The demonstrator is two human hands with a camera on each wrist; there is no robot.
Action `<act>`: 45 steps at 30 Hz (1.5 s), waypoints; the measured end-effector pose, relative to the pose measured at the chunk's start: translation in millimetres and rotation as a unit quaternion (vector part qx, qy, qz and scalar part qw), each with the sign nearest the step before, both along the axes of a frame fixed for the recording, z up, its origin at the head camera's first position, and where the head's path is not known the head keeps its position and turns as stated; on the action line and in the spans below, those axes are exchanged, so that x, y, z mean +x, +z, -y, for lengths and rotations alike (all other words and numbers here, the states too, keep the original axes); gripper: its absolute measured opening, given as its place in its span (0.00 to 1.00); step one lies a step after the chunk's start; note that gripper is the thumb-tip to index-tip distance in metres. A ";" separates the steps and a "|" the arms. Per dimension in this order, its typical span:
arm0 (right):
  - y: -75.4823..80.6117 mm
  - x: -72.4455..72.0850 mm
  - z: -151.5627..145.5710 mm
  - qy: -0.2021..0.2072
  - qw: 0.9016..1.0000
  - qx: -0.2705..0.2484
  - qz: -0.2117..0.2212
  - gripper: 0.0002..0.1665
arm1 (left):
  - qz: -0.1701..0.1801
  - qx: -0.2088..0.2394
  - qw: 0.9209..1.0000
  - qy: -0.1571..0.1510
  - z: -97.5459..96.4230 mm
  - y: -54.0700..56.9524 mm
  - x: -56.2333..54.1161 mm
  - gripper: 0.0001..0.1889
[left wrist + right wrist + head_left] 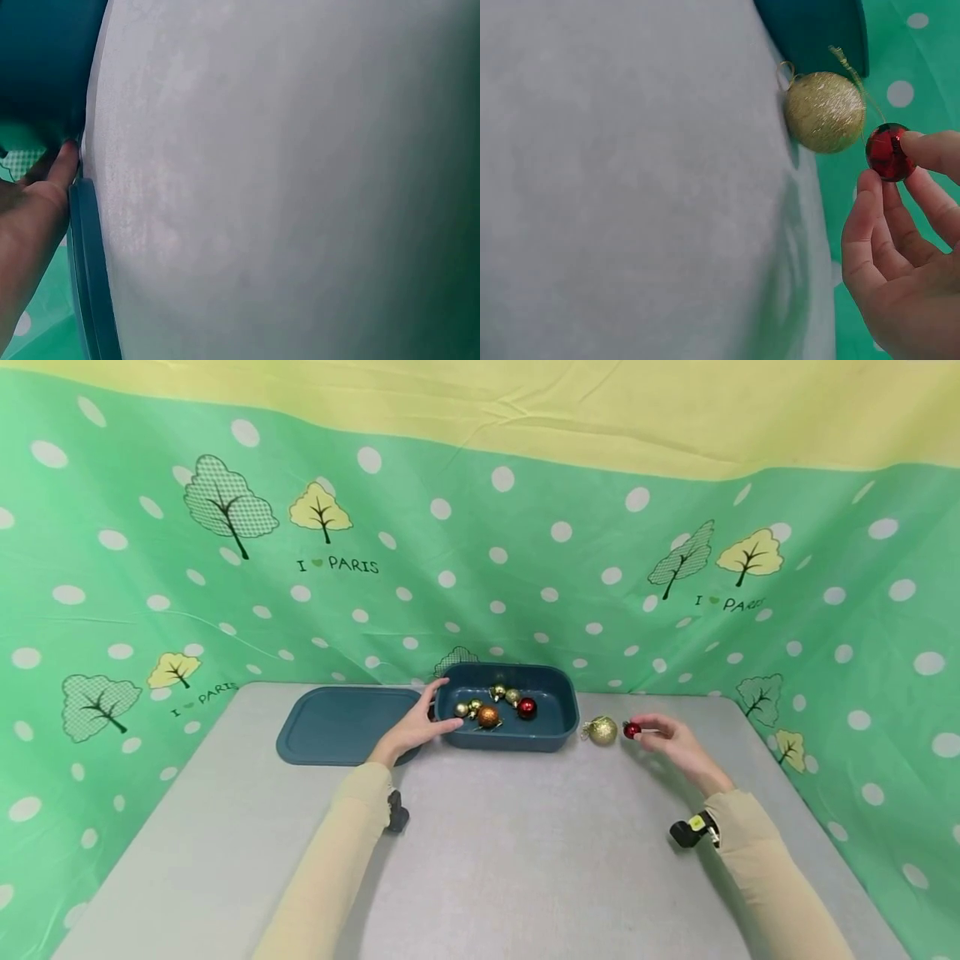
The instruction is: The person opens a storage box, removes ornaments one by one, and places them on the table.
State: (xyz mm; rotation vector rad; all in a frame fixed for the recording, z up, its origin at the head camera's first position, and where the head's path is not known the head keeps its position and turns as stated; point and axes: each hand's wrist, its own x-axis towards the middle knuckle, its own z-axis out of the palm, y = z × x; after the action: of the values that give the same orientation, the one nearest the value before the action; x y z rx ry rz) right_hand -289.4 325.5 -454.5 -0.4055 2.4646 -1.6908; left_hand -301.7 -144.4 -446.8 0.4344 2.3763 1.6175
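Grey bench (540, 860) spreads out on the near side of a dark blue box (517, 742), which is the landmark here. Nearest are two beige sleeves (322, 868), one reaching toward each end of the box, with a small black device (397, 814) at each wrist. Beyond the right cuff, well to the right of the box, the right hand (678, 750) pinches a small shiny red bauble (632, 730) between thumb and fingertips. Between that bauble and the box, a larger gold glittery bauble (603, 731) lies on the bench, its cord toward the box. At the box's left end, the left hand (412, 727) is spread wide, thumb and fingers resting against the box. Inside the box sit small gold baubles (513, 697), an orange one (488, 717) and another red one (527, 708). Left of the box lies a flat blue lid (337, 727). Behind the box hangs a green dotted cloth (480, 560) printed with trees.
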 end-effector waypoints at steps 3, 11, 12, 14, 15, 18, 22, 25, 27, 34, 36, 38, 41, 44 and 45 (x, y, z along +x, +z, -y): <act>-3.6 -0.4 -2.3 0.007 1.000 0.003 0.004 0.25 | -0.002 -0.001 1.000 0.001 0.4 -0.5 -0.8 0.46; -9.0 -2.0 -0.9 -0.005 0.999 0.031 0.018 0.26 | 0.005 0.000 1.000 0.001 2.4 -0.2 -2.2 0.46; -9.6 -2.5 -0.1 -0.008 0.999 0.034 0.018 0.25 | 0.007 0.001 1.000 0.002 3.1 -3.4 -4.8 0.47; -10.4 -3.5 1.4 -0.011 0.999 0.046 0.017 0.25 | 0.009 0.004 1.000 0.004 4.4 -11.7 -10.9 0.47; -11.0 -4.2 2.2 -0.013 0.998 0.052 0.016 0.25 | 0.009 0.006 1.000 0.004 4.9 -16.3 -13.9 0.47; -12.2 -6.3 4.5 -0.020 0.997 0.073 0.017 0.25 | 0.003 0.009 1.000 0.009 6.2 -30.5 -22.2 0.48; -11.7 -8.5 7.7 -0.033 0.995 0.092 0.030 0.26 | -0.003 0.009 1.000 0.017 6.6 -36.5 -24.6 0.47; -11.2 -10.8 9.7 -0.036 0.994 0.098 0.036 0.26 | -0.004 0.008 1.000 0.023 6.6 -36.9 -24.8 0.46; -11.1 -12.4 10.9 -0.038 0.994 0.097 0.041 0.27 | -0.005 0.005 1.000 0.026 6.5 -36.4 -24.9 0.46; -13.9 -16.4 13.6 -0.046 0.993 0.100 0.038 0.24 | -0.008 0.004 1.000 0.022 6.0 -36.3 -25.7 0.46; -15.7 -17.3 13.7 -0.045 0.993 0.100 0.032 0.24 | -0.006 0.005 1.000 0.021 5.8 -36.6 -25.8 0.46; -17.3 -17.8 13.8 -0.044 0.994 0.096 0.029 0.24 | -0.003 0.005 1.000 0.023 6.0 -37.0 -25.6 0.46; -17.9 -17.0 12.8 -0.039 0.995 0.084 0.029 0.26 | -0.003 0.006 1.000 0.022 6.0 -37.0 -25.1 0.46; -15.4 -13.0 10.1 -0.038 0.997 0.069 0.029 0.28 | -0.004 0.009 1.000 0.020 5.6 -37.4 -24.4 0.47; -14.1 -11.4 8.9 -0.039 0.997 0.064 0.027 0.28 | -0.001 0.010 1.000 0.016 4.9 -33.3 -22.0 0.47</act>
State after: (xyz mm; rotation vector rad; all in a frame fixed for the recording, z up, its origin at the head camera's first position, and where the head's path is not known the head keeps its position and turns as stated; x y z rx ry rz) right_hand -300.8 316.6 -468.6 -0.2496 2.5625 -1.5373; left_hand -323.6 -149.3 -480.1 0.4031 2.3826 1.6572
